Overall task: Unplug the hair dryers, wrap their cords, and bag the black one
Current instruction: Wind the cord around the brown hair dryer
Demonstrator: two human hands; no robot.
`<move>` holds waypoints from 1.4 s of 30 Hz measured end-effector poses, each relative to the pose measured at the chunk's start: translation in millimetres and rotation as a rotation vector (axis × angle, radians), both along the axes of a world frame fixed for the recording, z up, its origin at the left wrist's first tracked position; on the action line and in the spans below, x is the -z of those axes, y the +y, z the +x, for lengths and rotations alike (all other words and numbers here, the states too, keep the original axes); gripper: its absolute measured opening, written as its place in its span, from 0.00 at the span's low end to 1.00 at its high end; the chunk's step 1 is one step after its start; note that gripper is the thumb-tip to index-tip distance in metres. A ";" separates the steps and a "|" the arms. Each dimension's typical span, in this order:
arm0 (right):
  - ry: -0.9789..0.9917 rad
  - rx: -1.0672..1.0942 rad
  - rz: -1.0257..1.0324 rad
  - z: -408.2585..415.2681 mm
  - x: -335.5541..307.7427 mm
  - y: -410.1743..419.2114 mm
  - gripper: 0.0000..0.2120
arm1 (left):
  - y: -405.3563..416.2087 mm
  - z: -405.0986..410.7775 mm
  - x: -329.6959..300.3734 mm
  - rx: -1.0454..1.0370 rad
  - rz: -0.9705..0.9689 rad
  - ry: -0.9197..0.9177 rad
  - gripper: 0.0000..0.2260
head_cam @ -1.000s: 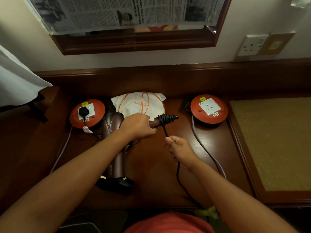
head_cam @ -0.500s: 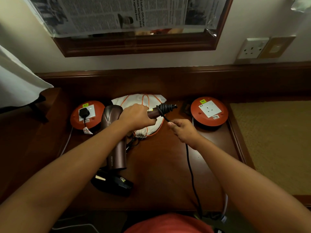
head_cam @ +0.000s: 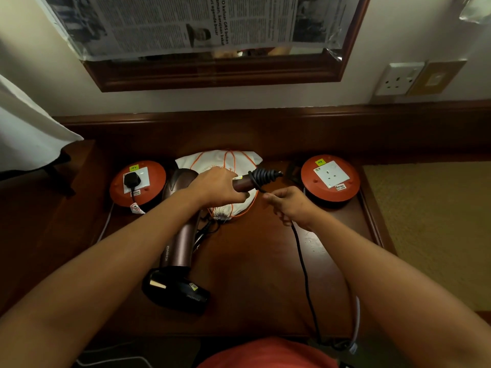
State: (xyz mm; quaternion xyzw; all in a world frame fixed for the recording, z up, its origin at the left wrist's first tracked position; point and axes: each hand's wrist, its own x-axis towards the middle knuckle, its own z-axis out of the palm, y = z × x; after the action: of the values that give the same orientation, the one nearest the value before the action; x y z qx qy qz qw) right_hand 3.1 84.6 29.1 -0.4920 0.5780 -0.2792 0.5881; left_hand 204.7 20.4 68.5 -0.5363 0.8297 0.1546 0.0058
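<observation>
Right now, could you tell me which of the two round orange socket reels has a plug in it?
The left orange reel: a black plug sits in its socket. The right orange reel has a bare socket.

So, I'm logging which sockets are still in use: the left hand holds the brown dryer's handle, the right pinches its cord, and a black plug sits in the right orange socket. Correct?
Not quite: the head view shows the black plug in the left orange socket; the right orange socket has none. The left hand does hold the brown dryer by the handle, and the right hand pinches its cord.
</observation>
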 end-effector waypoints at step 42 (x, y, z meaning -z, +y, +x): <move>0.132 0.158 0.498 -30.8 120.0 232.5 0.12 | 29.7 -18.4 14.2 -0.034 0.158 0.275 0.39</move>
State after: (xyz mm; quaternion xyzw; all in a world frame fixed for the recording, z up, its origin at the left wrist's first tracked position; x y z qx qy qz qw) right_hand -27.8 317.1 -90.9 -0.3026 0.7025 -0.1410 0.6286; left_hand 186.2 50.1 54.2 -0.5218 0.7987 0.2917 -0.0683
